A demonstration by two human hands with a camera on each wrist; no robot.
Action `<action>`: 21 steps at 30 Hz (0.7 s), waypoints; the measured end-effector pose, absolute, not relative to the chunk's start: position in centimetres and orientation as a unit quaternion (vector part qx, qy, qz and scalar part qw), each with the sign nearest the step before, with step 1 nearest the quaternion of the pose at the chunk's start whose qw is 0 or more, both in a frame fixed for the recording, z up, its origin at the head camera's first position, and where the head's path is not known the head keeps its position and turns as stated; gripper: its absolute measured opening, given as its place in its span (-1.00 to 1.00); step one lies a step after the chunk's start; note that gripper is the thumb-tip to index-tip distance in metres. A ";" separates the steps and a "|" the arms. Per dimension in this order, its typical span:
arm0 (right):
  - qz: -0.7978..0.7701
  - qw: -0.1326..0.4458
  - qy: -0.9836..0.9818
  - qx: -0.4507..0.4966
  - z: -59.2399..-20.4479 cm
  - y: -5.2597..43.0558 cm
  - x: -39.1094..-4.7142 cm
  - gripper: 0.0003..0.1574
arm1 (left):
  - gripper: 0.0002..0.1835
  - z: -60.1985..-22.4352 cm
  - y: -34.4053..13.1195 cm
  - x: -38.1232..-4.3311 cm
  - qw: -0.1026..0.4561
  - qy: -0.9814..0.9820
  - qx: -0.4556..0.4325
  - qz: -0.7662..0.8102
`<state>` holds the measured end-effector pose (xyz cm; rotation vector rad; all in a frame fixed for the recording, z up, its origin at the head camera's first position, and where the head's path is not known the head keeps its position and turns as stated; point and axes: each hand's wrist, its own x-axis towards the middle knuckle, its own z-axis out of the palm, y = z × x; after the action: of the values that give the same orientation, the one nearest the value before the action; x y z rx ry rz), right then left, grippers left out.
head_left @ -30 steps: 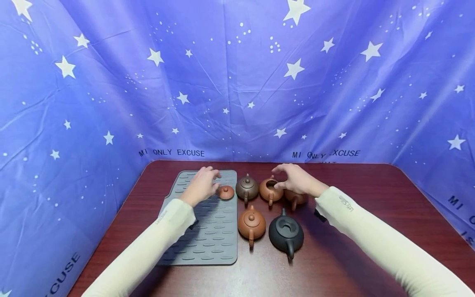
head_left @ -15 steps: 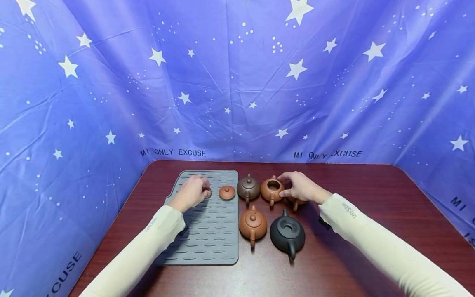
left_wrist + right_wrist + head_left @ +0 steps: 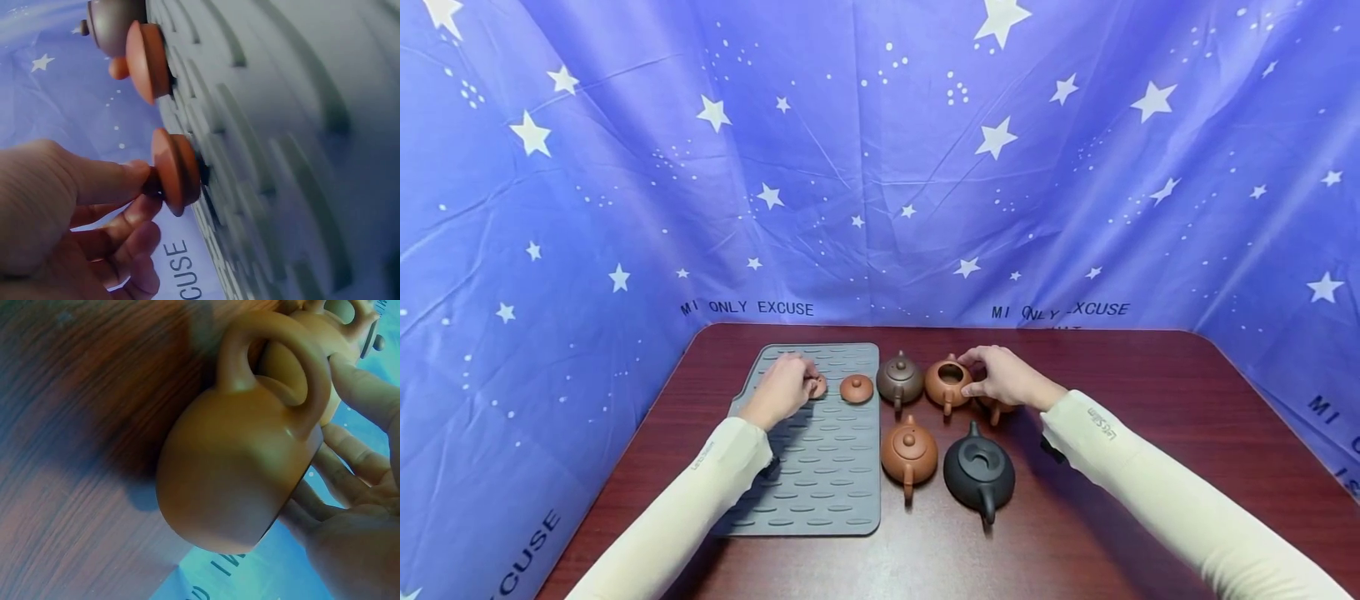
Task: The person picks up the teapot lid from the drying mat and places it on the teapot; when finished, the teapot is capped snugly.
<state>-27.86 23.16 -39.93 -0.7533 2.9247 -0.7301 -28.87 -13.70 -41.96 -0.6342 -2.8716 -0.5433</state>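
In the head view my left hand [image 3: 782, 390] is over the grey mat, pinching the knob of a reddish-brown teapot lid [image 3: 177, 172]. The lid is upright at the mat surface; I cannot tell whether it touches. A second lid [image 3: 856, 389] lies knob-up on the mat to its right. My right hand [image 3: 1002, 377] holds the right side of a lidless orange-brown teapot [image 3: 937, 392], thumb and fingers on either side. Another brown teapot [image 3: 231, 469] stands under that hand, mostly hidden in the head view; its top is turned away in the right wrist view.
A dark brown lidded teapot [image 3: 900, 383] stands at the right edge of the grey mat [image 3: 820, 500]. Nearer are an orange lidded teapot [image 3: 910, 457] and a black teapot [image 3: 979, 475]. The reddish wooden table [image 3: 1120, 400] ends at a blue star-printed curtain [image 3: 880, 167].
My left hand has moved left and down over the mat, and the pinched lid now shows there. The right hand has shifted right and lower, onto the lidless teapot's side.
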 end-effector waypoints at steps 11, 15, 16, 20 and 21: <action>-0.233 0.032 0.943 -0.235 -39.8 23.2 -28.3 -0.40 | -0.93 -38.7 -7.1 -28.5 0.151 -0.917 -0.314 -0.196; -0.232 0.040 0.944 -0.229 -39.8 23.1 -28.3 -0.40 | -0.92 -38.2 -3.8 -28.6 0.155 -0.902 -0.353 -0.195; -0.233 0.041 0.944 -0.229 -39.8 23.1 -28.3 -0.40 | -0.91 -38.1 -3.1 -28.7 0.155 -0.899 -0.362 -0.193; -0.232 0.039 0.944 -0.231 -39.8 23.2 -28.2 -0.40 | -0.91 -38.1 -0.4 -29.2 0.143 -0.895 -0.382 -0.180; -0.231 0.038 0.944 -0.233 -39.8 23.2 -28.2 -0.40 | -0.91 -38.2 0.1 -29.3 0.139 -0.896 -0.384 -0.175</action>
<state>-28.23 23.16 -39.76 -0.7138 2.8964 -0.7075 -29.32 0.15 -38.17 -1.1111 -2.5888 -0.5054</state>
